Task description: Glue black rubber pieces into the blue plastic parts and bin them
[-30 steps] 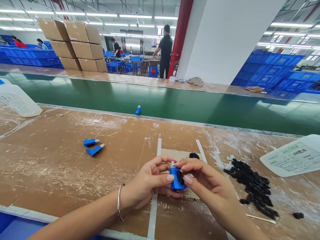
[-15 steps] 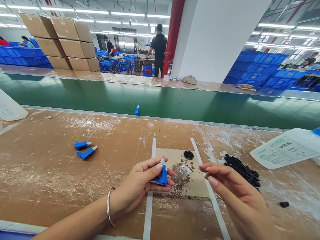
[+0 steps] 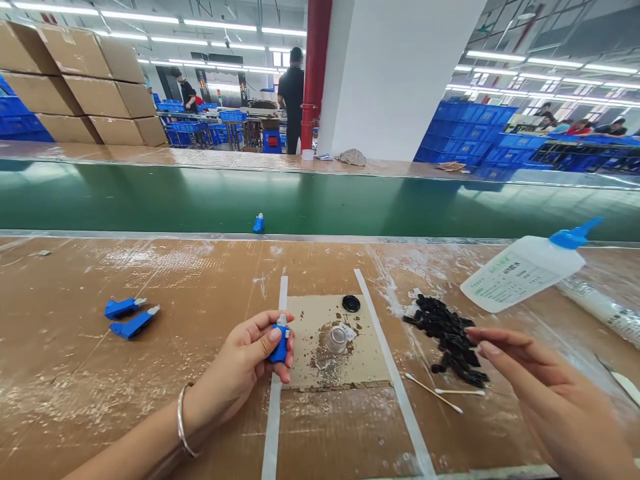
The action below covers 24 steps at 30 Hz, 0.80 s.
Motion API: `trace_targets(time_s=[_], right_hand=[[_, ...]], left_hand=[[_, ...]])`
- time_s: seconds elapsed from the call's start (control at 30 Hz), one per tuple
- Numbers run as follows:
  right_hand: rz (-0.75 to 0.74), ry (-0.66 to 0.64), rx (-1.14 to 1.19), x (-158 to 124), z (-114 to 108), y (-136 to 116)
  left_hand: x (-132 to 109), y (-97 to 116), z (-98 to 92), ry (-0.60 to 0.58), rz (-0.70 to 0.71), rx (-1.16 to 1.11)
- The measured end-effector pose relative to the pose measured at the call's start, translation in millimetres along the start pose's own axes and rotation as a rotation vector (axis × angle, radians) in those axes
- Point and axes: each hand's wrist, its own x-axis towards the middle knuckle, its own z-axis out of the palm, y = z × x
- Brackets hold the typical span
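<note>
My left hand (image 3: 250, 353) grips a small blue plastic part (image 3: 280, 343) with a pale grey tip, thumb pressed on its side. At the right edge of a pile of small black pieces (image 3: 445, 333) is my right hand (image 3: 545, 387), thumb and forefinger slightly apart; no held piece shows between them. Between the hands lies a beige board (image 3: 310, 313) stained with brown specks. On it stand a small clear cup (image 3: 336, 340) and a round black lid-like disc (image 3: 351, 304). Two cotton swabs (image 3: 435, 393) lie below the black pile.
Two more blue parts (image 3: 133, 323) rest on the table at left. Another blue part (image 3: 259, 223) sits on the green conveyor belt (image 3: 340, 200). A white bottle with a blue nozzle (image 3: 520, 273) lies tilted at right, beside a clear wrapped roll (image 3: 605, 310). White tape strips (image 3: 393, 360) flank the board.
My right hand has moved right, from beside the board to the black pile. My left hand still holds the blue part, now turned slightly. The view has swung to the right.
</note>
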Motion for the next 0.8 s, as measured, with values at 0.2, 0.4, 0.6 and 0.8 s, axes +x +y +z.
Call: trace_targets(time_s=[0.2, 0.4, 0.6, 0.8], right_hand=[[-0.179, -0.137, -0.209, 21, 19, 1], [-0.647, -0.284, -0.594, 49, 56, 20], [-0.690, -0.421, -0.727, 65, 65, 33], [-0.686, -0.448, -0.664, 67, 67, 35]], left_hand=[[3, 1, -2.8, -0.122, -0.026, -0.021], [1, -2, -7.4, -0.198, -0.018, -0.117], [2, 0, -9.6, -0.165, -0.035, -0.119], [3, 7, -9.8, -0.121, -0.036, -0.201]])
